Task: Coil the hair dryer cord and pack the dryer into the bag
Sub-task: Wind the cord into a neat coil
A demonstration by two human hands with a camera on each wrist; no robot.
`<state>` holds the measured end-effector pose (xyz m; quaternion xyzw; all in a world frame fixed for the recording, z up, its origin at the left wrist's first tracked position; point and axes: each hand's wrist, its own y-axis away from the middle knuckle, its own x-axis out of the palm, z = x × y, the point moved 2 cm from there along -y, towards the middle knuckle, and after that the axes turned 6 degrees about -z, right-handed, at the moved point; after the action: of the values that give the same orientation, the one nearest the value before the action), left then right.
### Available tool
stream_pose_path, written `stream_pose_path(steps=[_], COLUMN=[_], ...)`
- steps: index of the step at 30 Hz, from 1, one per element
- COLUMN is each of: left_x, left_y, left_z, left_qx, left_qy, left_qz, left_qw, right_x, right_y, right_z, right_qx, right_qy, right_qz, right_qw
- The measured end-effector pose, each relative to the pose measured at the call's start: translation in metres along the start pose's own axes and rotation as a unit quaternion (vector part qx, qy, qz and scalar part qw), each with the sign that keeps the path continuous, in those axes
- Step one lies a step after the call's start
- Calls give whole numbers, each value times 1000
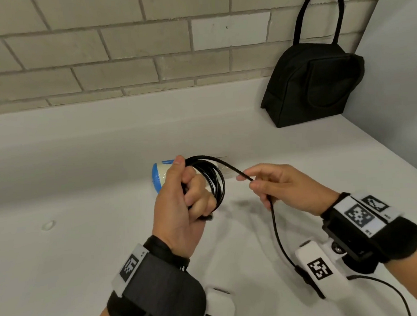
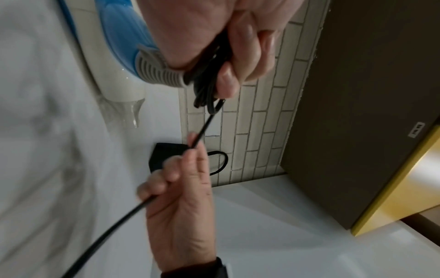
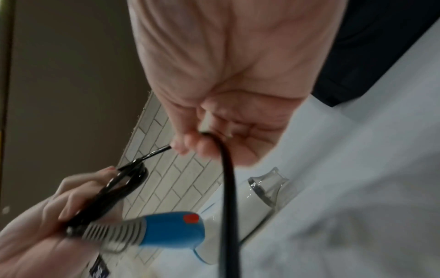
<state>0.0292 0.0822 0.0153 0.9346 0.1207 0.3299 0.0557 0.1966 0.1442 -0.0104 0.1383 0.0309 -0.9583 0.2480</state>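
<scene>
Nearest the camera, both wrists wear dark straps carrying white blocks printed with black-and-white square marker patterns; these are codes rather than words, and no brand name can be read on them; from beside the right wrist a loose run of the black cord [image 1: 276, 229] climbs to the right hand [image 1: 286, 185], whose thumb and forefinger pinch the cord while the other fingers curl loosely round the part below; from that pinch the cord runs taut and slightly upward to the left hand [image 1: 181, 207], which is raised above the white counter [image 1: 74, 249] with its fingers closed tight round a bundle of several finished loops, thumb pressed on top; the loops stand out to the right of the fist as a rough ring; just behind the left hand the hair dryer [image 3: 173, 228] lies on its side on the counter, blue at the rear with a grey slotted grille, a small red mark on the blue part, a white barrel and a clear nozzle; no lettering on it is legible; farther back, in the right corner, the black bag [image 1: 314, 84] stands upright against the pale brick-tile wall [image 1: 100, 42], its handle arched upward, well apart from the dryer.
</scene>
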Motion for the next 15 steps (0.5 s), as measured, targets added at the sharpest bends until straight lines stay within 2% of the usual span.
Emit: stream_pose_path(steps=[3,6,8,9,11,12,13,15], left_x=[-2,-6,-8,-9,-7,-5,-3,0], left_y=[-3,-4,-5,-4,-2,-1,0,1], left_z=[-8,-19,-29,-34,-42,-44,-44,-42], left_qx=[16,49,78,96,135,157,178,216], left_qy=[8,17,14,11,-1,-13,-29,-69], left_qz=[-10,-17,-21,-22,-27,-29,-32,-40], left_qw=[1000,999,997,995,990,987,983,973], right_x=[11,19,21,22,24,26,30,43], right_y=[2,10,15,16,17,18,19,26], right_z=[-4,-10,-11,-11,-6,-3,1,7], right_qx=[56,87,93,89,61,32,2,-47], right_qy=[88,202,245,263,289,329,388,497], right_qz=[91,177,209,204,137,99,76,73], right_qw=[990,959,942,939,945,939,919,864])
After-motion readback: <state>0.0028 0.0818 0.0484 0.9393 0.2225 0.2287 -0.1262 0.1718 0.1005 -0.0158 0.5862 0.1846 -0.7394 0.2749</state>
